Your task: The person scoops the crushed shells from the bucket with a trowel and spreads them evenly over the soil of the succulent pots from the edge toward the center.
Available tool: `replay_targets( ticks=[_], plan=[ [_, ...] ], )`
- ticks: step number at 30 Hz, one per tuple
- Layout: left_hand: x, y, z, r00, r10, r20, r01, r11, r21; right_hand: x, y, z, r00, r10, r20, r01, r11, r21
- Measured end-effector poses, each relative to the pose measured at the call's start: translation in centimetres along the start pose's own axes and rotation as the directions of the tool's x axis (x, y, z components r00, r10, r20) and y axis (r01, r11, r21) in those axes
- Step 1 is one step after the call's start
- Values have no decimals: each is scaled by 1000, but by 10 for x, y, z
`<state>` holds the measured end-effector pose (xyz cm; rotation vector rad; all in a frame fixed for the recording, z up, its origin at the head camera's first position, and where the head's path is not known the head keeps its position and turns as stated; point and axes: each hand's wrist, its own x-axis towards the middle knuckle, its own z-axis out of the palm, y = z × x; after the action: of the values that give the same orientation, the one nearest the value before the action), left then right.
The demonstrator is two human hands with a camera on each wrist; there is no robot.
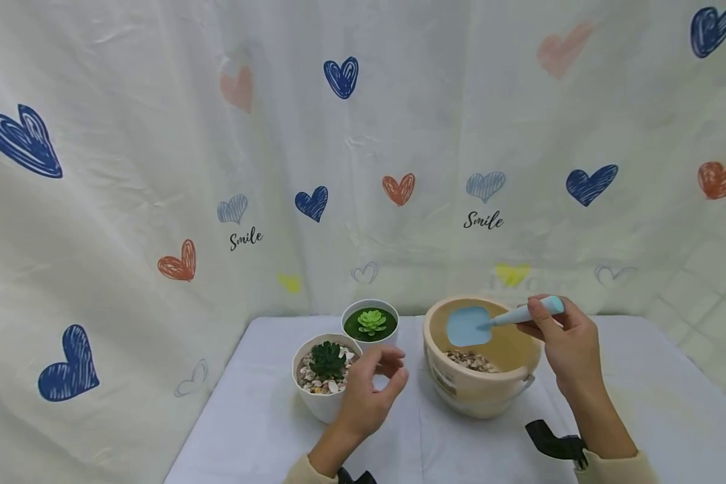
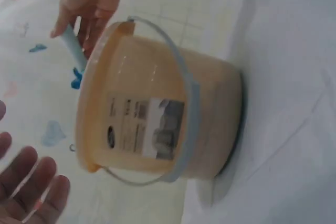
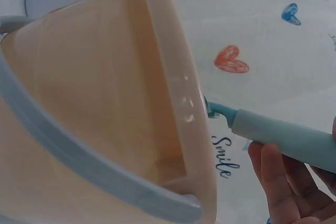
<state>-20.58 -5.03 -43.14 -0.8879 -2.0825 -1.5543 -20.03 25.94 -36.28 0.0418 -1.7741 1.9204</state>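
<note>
My right hand (image 1: 565, 339) grips the handle of a light blue trowel (image 1: 470, 327), its blade over the mouth of a cream bucket (image 1: 487, 393). Small brownish pebbles (image 1: 473, 360) lie in the bottom of that bucket. In the right wrist view the trowel handle (image 3: 283, 137) rests in the fingers, beside the bucket rim. My left hand (image 1: 369, 390) hovers in front of a white pot (image 1: 317, 403) with a dark green succulent (image 1: 328, 360) among pale stones. Its fingers are loosely bent and hold nothing; in the left wrist view several fingertips (image 2: 39, 177) show apart from the bucket.
Behind the stone-filled pot stands a second white pot (image 1: 352, 308) with a bright green succulent (image 1: 372, 321). The bucket's grey handle (image 2: 191, 124) hangs down its side. A white cloth (image 1: 236, 417) covers the table, and a heart-printed curtain (image 1: 423, 121) hangs behind.
</note>
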Motion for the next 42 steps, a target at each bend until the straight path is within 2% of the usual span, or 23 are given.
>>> replay_targets(
  ticks=[1,2,3,5,6,7,8,10,12,14,17,21,25,28,32,42],
  plan=[
    [0,-3,8,995,-94,28,95,995,-22,0,1,-2,1000,5,-5,-5,1000,-24],
    [1,-6,17,982,-183,54,185,982,-38,1,3,-3,1000,5,-8,-6,997,-73],
    [3,-10,24,961,-264,76,269,962,-54,2,5,-4,1000,5,-8,-6,992,-129],
    [7,-17,41,923,-374,92,381,922,-75,5,9,-6,1000,6,3,-5,961,-276],
    [11,-21,48,908,-409,91,416,906,-77,8,12,-6,1000,5,13,0,932,-361],
    [14,-25,55,898,-433,82,439,895,-83,10,15,-6,1000,3,26,8,897,-443],
    [18,-28,62,891,-449,70,454,886,-89,13,18,-5,999,-5,44,27,848,-529],
    [23,-34,73,881,-471,41,472,876,-100,16,25,-3,997,-2,78,52,764,-643],
    [27,-38,81,873,-488,13,486,866,-119,18,30,1,993,0,115,83,693,-716],
    [27,-40,87,864,-504,-9,497,855,-147,18,34,5,988,0,157,121,639,-760],
    [26,-42,94,853,-522,-25,508,839,-197,18,36,11,976,15,216,165,591,-790],
    [24,-40,100,857,-516,-9,501,835,-227,18,39,18,960,31,277,216,544,-811],
    [24,-39,101,858,-513,8,502,837,-219,19,42,24,951,45,306,239,520,-820],
    [24,-39,100,858,-514,6,502,837,-217,21,41,30,942,75,327,235,547,-804],
    [26,-40,98,867,-499,20,490,843,-220,22,38,35,930,110,352,228,581,-782],
    [28,-41,95,882,-470,35,467,862,-195,24,37,31,934,148,325,179,592,-786]
  ],
)
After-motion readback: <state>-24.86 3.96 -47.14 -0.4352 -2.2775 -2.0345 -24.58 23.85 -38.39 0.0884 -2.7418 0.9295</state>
